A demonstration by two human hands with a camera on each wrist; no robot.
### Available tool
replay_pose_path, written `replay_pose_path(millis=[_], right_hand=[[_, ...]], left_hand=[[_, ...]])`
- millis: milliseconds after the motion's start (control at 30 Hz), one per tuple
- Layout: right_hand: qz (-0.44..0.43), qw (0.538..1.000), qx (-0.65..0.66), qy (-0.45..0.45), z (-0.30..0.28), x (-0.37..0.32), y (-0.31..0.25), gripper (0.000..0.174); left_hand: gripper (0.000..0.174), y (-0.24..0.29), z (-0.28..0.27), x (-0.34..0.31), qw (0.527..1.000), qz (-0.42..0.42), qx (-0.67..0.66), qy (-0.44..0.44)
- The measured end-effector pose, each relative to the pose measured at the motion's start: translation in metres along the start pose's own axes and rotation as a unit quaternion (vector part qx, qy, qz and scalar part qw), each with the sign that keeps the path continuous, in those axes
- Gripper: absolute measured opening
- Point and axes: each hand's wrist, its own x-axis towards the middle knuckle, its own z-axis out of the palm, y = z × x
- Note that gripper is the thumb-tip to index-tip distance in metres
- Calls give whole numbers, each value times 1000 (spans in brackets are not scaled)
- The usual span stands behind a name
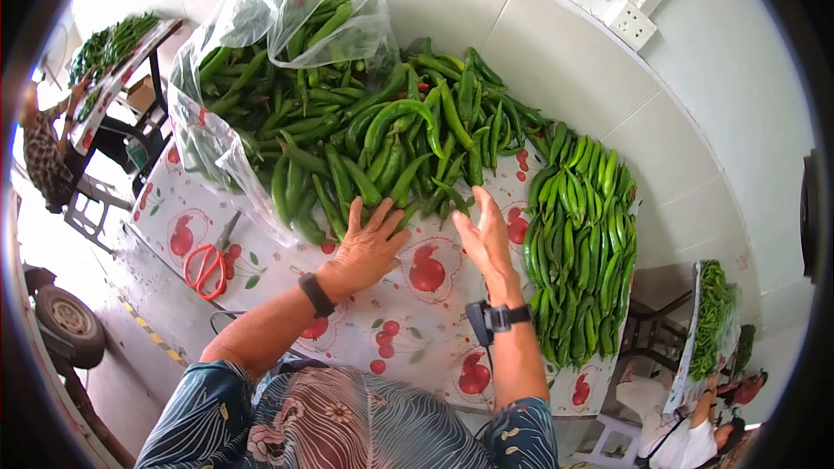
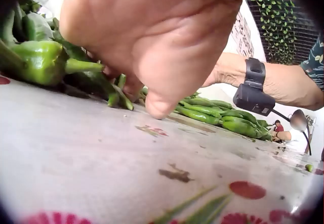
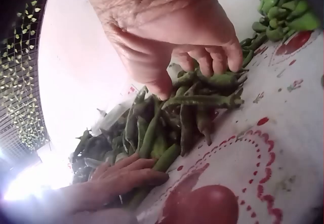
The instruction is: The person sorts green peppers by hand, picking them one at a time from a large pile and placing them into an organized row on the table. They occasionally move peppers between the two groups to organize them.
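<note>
A large heap of green peppers [image 1: 382, 135] spills from a clear plastic bag [image 1: 230, 152] onto the patterned tablecloth [image 1: 426, 356]. At the heap's front edge the left hand [image 1: 360, 252] rests with fingers spread, touching peppers. The right hand [image 1: 488, 239] is held at the heap's front right, palm turned inward, fingers extended and gripping nothing. In the right wrist view the right hand [image 3: 172, 42] hangs over the peppers [image 3: 202, 102], its fingertips close to them; contact cannot be told. The left wrist view shows the left palm [image 2: 152, 36] beside peppers [image 2: 43, 62].
Neatly lined-up peppers [image 1: 582, 252] cover the table's right side. Red-handled scissors [image 1: 207, 269] lie at the left. A tiled wall [image 1: 556, 52] with a socket [image 1: 630, 24] borders the far side. Other people sit at pepper-covered tables to the left and lower right.
</note>
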Motion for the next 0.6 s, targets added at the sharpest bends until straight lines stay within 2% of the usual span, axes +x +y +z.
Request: replay_pose_path(millis=[67, 167, 200, 300, 333, 467, 567, 600], right_hand=[[-27, 996, -57, 58, 13, 7, 2, 68], [-15, 992, -99, 70, 34, 32, -8, 71], [50, 994, -96, 18, 33, 34, -24, 72], [146, 988, -21, -50, 37, 38, -31, 76], [114, 991, -54, -38, 42, 36, -26, 75], [77, 989, -118, -55, 36, 11, -25, 75], [65, 987, -129, -74, 26, -17, -28, 68], [43, 990, -112, -77, 20, -29, -29, 64]], left_hand=[[59, 7, -4, -2, 999, -4, -50, -7], [59, -4, 1, 2, 998, -3, -69, 10], [59, -5, 1, -1, 998, -1, -62, 9], [60, -4, 0, 0, 999, 5, -39, 12], [61, -4, 0, 0, 999, 6, -35, 12], [60, -6, 4, 1, 999, 7, -25, 22], [59, -5, -2, 0, 1000, 7, -9, -8], [58, -5, -4, -3, 999, 26, -25, 5]])
